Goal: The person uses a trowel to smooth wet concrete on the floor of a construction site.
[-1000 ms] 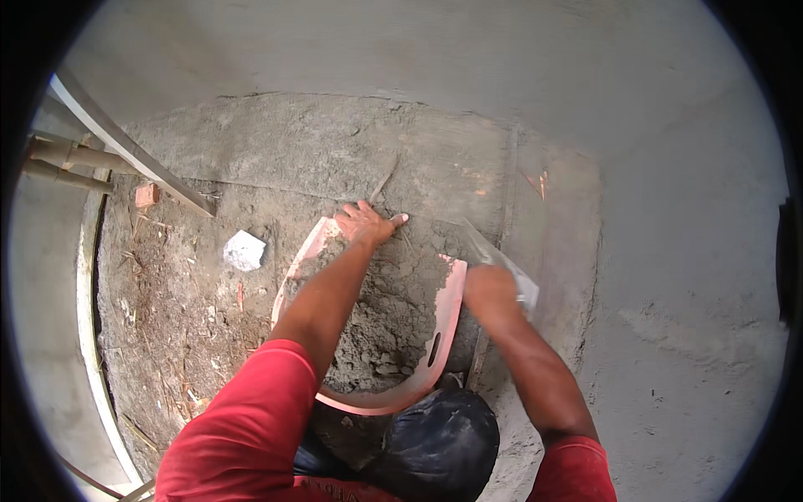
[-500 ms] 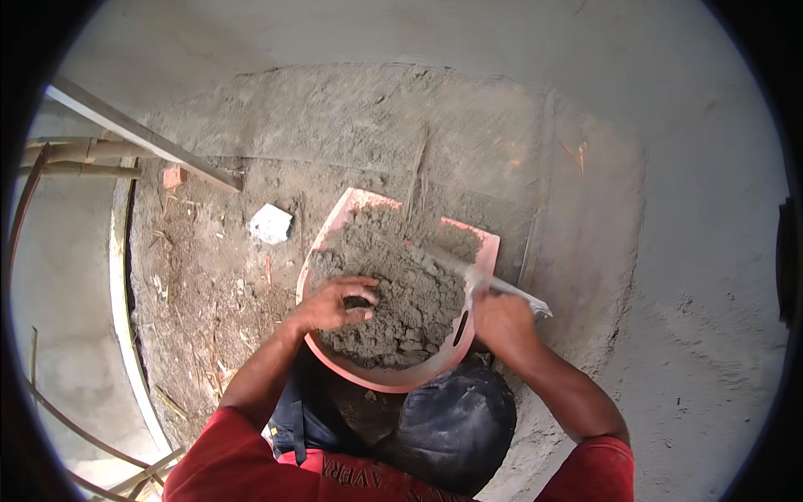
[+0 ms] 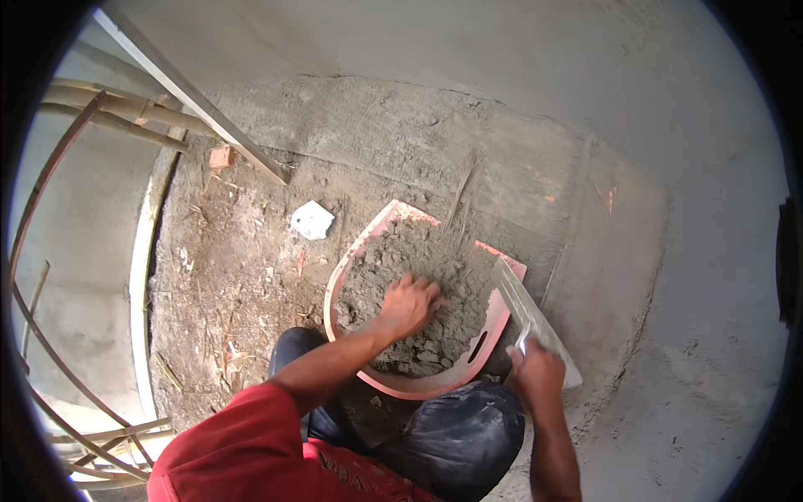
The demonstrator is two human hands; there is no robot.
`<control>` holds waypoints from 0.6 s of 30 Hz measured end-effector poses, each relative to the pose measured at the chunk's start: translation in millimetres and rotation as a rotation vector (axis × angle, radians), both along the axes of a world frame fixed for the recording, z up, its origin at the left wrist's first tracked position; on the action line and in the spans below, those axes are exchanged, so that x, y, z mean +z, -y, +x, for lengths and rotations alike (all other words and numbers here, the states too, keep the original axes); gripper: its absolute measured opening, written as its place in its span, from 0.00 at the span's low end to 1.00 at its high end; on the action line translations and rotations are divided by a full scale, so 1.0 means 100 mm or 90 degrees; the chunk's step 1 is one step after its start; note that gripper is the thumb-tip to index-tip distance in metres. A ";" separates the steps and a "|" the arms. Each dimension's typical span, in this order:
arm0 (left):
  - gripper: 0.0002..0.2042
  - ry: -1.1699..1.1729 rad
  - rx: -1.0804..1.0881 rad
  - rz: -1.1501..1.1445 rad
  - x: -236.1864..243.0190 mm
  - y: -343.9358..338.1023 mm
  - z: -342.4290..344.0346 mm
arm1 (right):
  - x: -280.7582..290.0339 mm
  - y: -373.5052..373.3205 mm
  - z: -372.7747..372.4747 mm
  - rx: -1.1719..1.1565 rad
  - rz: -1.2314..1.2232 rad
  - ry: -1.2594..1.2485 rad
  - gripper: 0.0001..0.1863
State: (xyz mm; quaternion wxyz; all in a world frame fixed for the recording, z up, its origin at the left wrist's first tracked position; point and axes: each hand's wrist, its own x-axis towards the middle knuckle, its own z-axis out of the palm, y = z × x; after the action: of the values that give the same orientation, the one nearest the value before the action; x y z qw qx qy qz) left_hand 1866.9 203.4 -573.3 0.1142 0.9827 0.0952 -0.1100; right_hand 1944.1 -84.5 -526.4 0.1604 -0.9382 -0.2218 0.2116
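Observation:
Wet grey mortar (image 3: 456, 330) fills a pinkish plastic tub (image 3: 404, 387) with a cut-away rim on its far side. My left hand (image 3: 410, 303) is on the mortar near the middle, palm down, fingers slightly apart and bent into it; the palm and thumb are hidden. Beyond the tub's right rim, my right hand (image 3: 538, 368) is closed round the handle of a plastering trowel (image 3: 548, 330). The long flat metal blade slants from the tub's far right corner toward the near right.
A pale straight bar (image 3: 192, 96) leans at the far left, beside bamboo poles (image 3: 134, 105) and a brick piece (image 3: 222, 157). A white lump (image 3: 312, 220) lies on the littered floor left of the tub. Smooth grey walls (image 3: 719, 293) enclose the far and right sides.
My left hand has moved right, further over the mortar. My right hand has drawn nearer to me, and the trowel has swung from lying across the mortar to the tub's right rim.

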 end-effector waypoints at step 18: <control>0.36 -0.245 0.342 0.023 0.71 -2.16 -1.03 | -0.30 -1.47 1.00 0.425 0.032 0.125 0.14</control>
State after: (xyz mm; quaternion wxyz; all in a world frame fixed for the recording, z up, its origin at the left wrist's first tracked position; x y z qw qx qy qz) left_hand 1763.5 419.8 -502.3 0.1018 0.8856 0.3729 -0.2577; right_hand 2044.4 62.8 -556.1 0.0831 -0.8256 -0.5358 0.1559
